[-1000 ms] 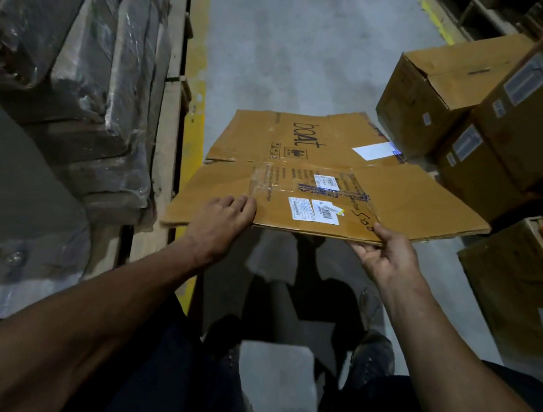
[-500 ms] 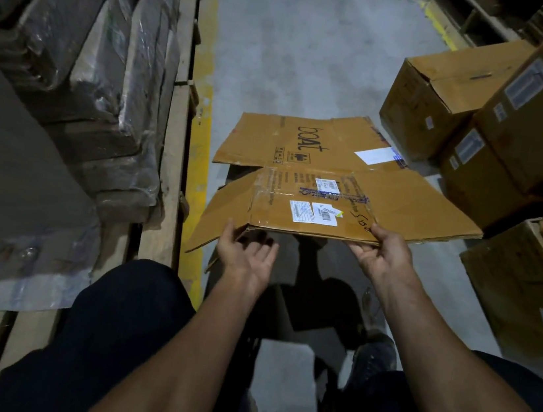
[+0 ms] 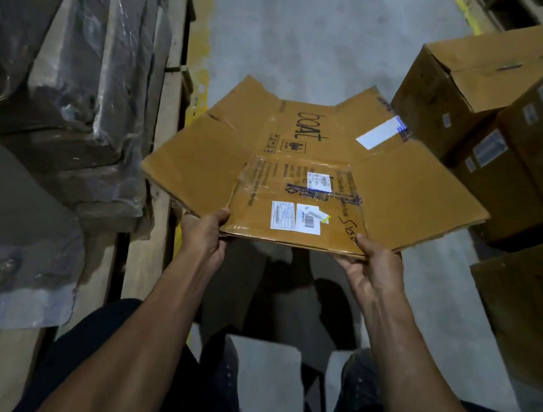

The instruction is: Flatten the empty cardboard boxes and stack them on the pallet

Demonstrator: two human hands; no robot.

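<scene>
Between the hands, a flattened cardboard box (image 3: 314, 184) is held up; left hand (image 3: 206, 235) and right hand (image 3: 374, 267) each pinch its near edge.

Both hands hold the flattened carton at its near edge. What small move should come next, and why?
Probably swing the flattened carton left toward the wooden pallet: left hand and right hand already grip its near corners, it looks flat, and the pallet lies just beside it.
</scene>
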